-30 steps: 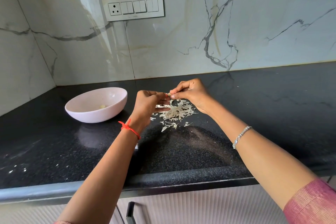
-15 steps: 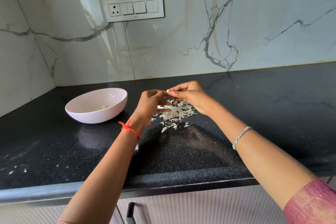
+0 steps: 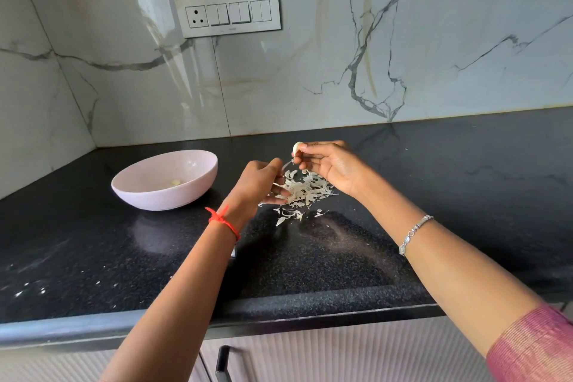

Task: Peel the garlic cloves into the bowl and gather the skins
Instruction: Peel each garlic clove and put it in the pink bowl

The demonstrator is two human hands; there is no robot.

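My right hand [image 3: 330, 166] pinches a pale garlic clove [image 3: 296, 147] at its fingertips, above the black counter. My left hand [image 3: 259, 183] is just left of it and pinches a thin strip of skin [image 3: 286, 165] that runs up towards the clove. Below both hands lies a pile of white garlic skins [image 3: 305, 191] on the counter. A pale pink bowl [image 3: 145, 195] stands to the left with one peeled clove [image 3: 175, 182] inside it.
The black granite counter [image 3: 341, 257] meets a marble wall behind, which bears a switch panel [image 3: 228, 13]. Small white flecks [image 3: 31, 288] lie near the front left edge. A cabinet handle [image 3: 222, 363] shows below the counter.
My hands have drawn apart: the right hand lifted the clove up and turned its palm towards me, while the left hand pulled a strip of skin away from it.
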